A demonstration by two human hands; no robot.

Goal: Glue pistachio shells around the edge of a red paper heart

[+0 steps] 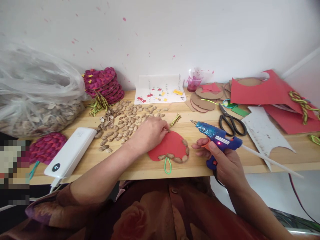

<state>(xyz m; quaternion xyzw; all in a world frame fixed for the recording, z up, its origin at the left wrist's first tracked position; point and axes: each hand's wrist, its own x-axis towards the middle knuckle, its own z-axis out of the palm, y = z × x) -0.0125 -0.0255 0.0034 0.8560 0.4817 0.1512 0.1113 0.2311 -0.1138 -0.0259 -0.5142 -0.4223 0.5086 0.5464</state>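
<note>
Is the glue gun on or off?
On, it appears: a red light glows on the glue gun held in the right hand.

Flat red disc [168, 144] w/ partial shell rim [177, 160] (prob. peanut), nr blue glue gun [212, 131]

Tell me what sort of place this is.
Probably a craft workspace: the right hand holds a glue gun, scissors lie nearby, and peanut shells line part of a red disc.
</note>
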